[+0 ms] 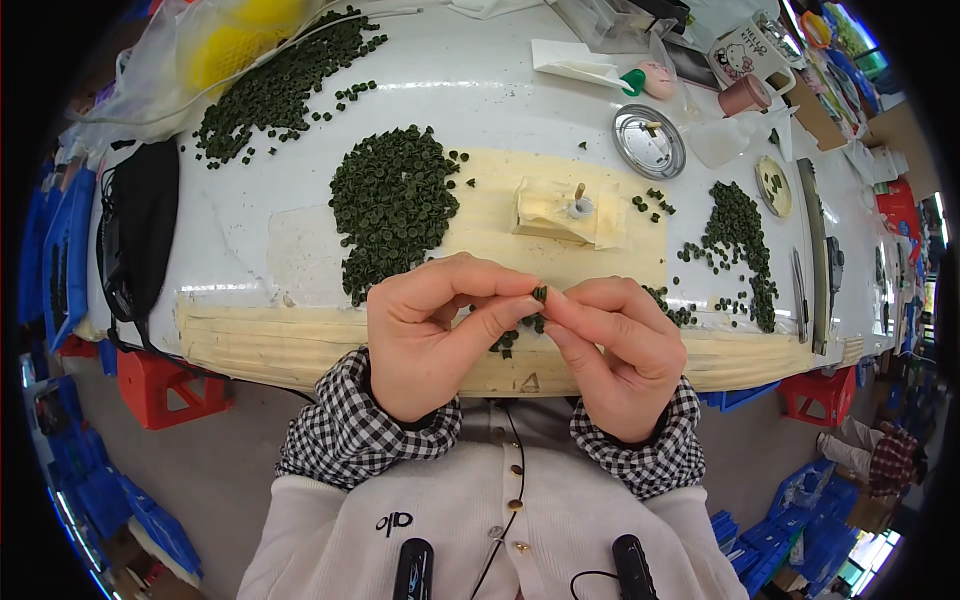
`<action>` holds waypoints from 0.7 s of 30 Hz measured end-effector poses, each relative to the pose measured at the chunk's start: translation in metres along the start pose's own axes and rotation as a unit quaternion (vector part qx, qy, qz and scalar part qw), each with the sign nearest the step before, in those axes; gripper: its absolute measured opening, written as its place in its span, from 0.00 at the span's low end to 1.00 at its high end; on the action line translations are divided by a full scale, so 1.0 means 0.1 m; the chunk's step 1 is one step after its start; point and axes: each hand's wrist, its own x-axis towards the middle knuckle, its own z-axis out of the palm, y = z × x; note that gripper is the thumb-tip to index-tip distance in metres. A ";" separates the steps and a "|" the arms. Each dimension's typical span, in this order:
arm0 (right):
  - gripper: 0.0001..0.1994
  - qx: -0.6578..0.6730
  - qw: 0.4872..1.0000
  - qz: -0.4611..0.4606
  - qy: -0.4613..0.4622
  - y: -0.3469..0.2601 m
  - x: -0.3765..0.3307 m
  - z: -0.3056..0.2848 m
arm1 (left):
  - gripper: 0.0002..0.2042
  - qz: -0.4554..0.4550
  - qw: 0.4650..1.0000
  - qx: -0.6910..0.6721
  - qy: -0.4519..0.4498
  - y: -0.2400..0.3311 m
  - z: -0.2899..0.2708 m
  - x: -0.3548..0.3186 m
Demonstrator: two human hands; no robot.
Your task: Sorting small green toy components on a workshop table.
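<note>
Over the table's near edge, my two hands meet at the fingertips. Thumb and forefinger of my left hand (425,335) pinch a small dark green part (540,294), round and cap-like. My right hand (630,350) has its fingers closed in a pinch against the same part from the other side; its fingertips partly cover it. Several loose green parts (505,344) lie beneath the hands, partly hidden. Just beyond my left hand is a big heap of similar parts (395,200). A small block wrapped in cream tape (553,215), with a short upright peg (579,194), stands beyond my right hand.
More green parts lie in a far-left heap (290,85) and a right heap (740,240). Around the right side are a round metal lid (649,142), a small dish (773,186), tweezers (800,290) and a mug (745,55). A black cloth bag (143,230) lies left. Red stools (165,385) stand below.
</note>
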 end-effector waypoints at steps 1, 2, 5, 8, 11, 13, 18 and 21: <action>0.15 0.001 1.000 0.001 0.000 0.00 0.00 0.00 | 0.08 0.002 1.000 0.004 -0.002 0.00 0.00 0.00; 0.16 0.001 1.000 0.002 -0.001 0.00 0.00 0.00 | 0.08 0.005 1.000 0.009 -0.001 0.00 0.00 0.00; 0.16 -0.005 1.000 0.000 -0.002 0.00 0.00 -0.01 | 0.07 0.012 1.000 0.018 0.003 0.02 0.03 0.01; 0.16 -0.011 1.000 -0.002 -0.002 -0.01 0.01 -0.02 | 0.07 0.017 1.000 0.011 0.007 0.01 0.03 0.01; 0.15 -0.014 1.000 -0.002 -0.003 -0.01 0.02 -0.02 | 0.07 0.012 1.000 0.005 0.009 0.02 0.03 0.01; 0.15 -0.015 1.000 0.000 0.004 -0.01 0.02 -0.04 | 0.07 0.005 1.000 -0.001 0.009 0.03 0.04 0.01; 0.12 -0.118 0.991 -0.014 0.064 -0.05 0.19 -0.18 | 0.07 -0.006 0.999 0.013 0.031 0.03 0.03 -0.02; 0.10 -0.234 0.969 -0.043 0.064 -0.04 0.43 -0.27 | 0.07 -0.015 0.999 0.011 0.038 0.03 0.04 -0.02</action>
